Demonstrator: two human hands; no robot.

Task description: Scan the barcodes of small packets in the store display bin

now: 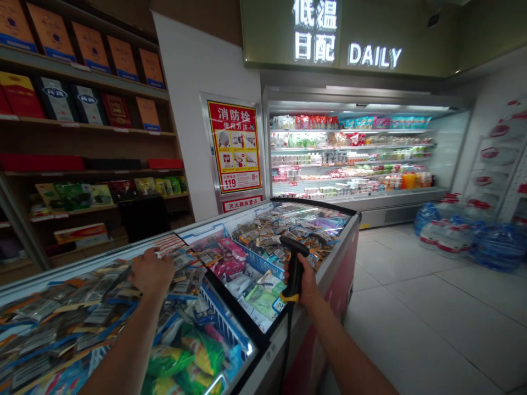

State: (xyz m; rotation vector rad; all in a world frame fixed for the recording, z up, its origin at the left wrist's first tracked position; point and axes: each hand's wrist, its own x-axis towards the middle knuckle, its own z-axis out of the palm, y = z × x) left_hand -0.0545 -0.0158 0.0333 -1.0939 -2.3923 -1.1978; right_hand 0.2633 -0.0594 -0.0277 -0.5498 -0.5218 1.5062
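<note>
In my right hand point(305, 277) is a black barcode scanner point(294, 269) with yellow trim, fingers wrapped round its handle. Its head points up and left, and a black cable point(287, 340) hangs from the base. My left hand point(153, 271) is over the left part of the chest freezer point(263, 329), fingers curled down among many small flat packets point(88, 312). The fingertips are mostly hidden, so what they grip cannot be made out. Just beyond them lies a red-and-white striped packet point(169, 244). More packets point(284, 230) cover the freezer's far end.
Under the glass are blue baskets point(257, 262) and green-yellow bags point(201, 348). Shelves with boxes point(88, 46) stand at left. A lit open fridge point(349, 151) is at the back. Bottled water packs point(448, 236) stand on the tiled floor point(415, 307) at right.
</note>
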